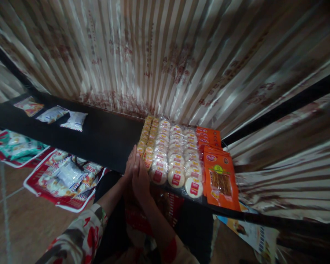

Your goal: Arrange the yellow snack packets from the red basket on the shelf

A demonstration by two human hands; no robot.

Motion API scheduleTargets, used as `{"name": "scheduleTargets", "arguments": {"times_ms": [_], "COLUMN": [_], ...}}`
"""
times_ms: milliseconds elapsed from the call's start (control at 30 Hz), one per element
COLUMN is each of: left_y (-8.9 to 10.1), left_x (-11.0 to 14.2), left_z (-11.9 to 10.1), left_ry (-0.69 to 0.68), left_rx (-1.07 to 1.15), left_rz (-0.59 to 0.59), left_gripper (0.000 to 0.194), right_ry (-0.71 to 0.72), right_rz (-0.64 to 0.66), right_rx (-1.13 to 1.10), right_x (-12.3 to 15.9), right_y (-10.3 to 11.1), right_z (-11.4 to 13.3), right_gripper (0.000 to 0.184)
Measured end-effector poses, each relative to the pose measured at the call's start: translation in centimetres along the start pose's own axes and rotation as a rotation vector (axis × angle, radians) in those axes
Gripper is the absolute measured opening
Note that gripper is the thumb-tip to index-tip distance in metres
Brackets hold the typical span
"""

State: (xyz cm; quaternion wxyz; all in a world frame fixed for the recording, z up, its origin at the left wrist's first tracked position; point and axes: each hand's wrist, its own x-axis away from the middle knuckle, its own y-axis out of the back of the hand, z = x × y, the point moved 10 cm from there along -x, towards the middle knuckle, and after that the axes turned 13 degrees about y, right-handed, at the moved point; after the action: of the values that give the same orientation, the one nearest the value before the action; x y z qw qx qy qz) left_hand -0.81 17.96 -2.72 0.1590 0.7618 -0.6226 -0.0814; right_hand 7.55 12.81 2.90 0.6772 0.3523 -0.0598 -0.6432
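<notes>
My left hand [130, 163] and my right hand [140, 179] are side by side at the front of a black shelf [104, 141]. Their fingers are stretched out, with the tips at the near end of two rows of small gold-wrapped packets [146, 136]. Whether a packet lies between my palms is hidden. Right of the gold packets stand several rows of round white crackers in clear wrappers [177, 176] with red labels. Beyond them, orange snack pouches [221, 179] overlap in a stack at the right end.
Three loose snack bags [74, 120] lie on the shelf's left part. Below it, a red bag with a white rim [48, 194] holds more packets, beside another with green packets [19, 146]. A striped plastic curtain [154, 55] hangs behind. A black bar [286, 106] slants at right.
</notes>
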Motion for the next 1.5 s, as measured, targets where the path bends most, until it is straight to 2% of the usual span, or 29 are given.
{"name": "scheduleTargets", "arguments": {"times_ms": [100, 200, 433, 633, 733, 800, 1000, 1200, 1367, 1500], "left_y": [-0.3, -0.3, -0.7, -2.1, -2.1, -1.7, 0.2, 1.5, 0.2, -1.8], "left_x": [0.0, 0.1, 0.3, -0.1, -0.1, 0.0, -0.2, -3.5, -6.6, -7.2], "left_z": [-0.2, -0.4, 0.0, -0.1, -0.4, -0.5, -0.5, -1.7, -2.9, -2.8], "left_ry": [-0.020, -0.036, -0.018, -0.111, -0.126, -0.089, 0.121, 0.143, 0.150, 0.150], "left_rx": [-0.060, -0.094, -0.171, -0.378, -0.364, -0.295, -0.020, 0.134, 0.215, 0.254], "left_rz": [0.020, -0.014, -0.051, -0.047, -0.032, -0.025, -0.024, -0.062, 0.005, 0.088], "left_gripper": [0.053, 0.054, 0.054, 0.055, 0.055, 0.056, 0.058, 0.056, 0.059, 0.059], "right_ry": [-0.014, -0.010, 0.132, 0.116, 0.131, 0.131, 0.112, 0.170, 0.142, 0.103], "right_rz": [-0.009, -0.028, -0.134, -0.151, -0.157, -0.148, -0.057, 0.099, 0.204, 0.262], "right_rx": [-0.037, -0.031, 0.125, 0.174, 0.162, 0.155, 0.250, 0.487, 0.628, 0.653], "right_x": [0.0, 0.3, 1.9, 2.5, 2.4, 2.2, -0.7, -5.5, -8.4, -9.1], "right_y": [-0.2, -0.1, 1.8, 1.3, 1.2, 1.7, 4.7, 6.4, 6.0, 5.0], "right_z": [-0.1, -0.1, 1.4, 0.0, -0.1, -0.1, -1.2, -2.6, -4.1, -5.7], "right_gripper": [0.050, 0.050, 0.046, 0.047, 0.049, 0.049, 0.052, 0.052, 0.050, 0.051]}}
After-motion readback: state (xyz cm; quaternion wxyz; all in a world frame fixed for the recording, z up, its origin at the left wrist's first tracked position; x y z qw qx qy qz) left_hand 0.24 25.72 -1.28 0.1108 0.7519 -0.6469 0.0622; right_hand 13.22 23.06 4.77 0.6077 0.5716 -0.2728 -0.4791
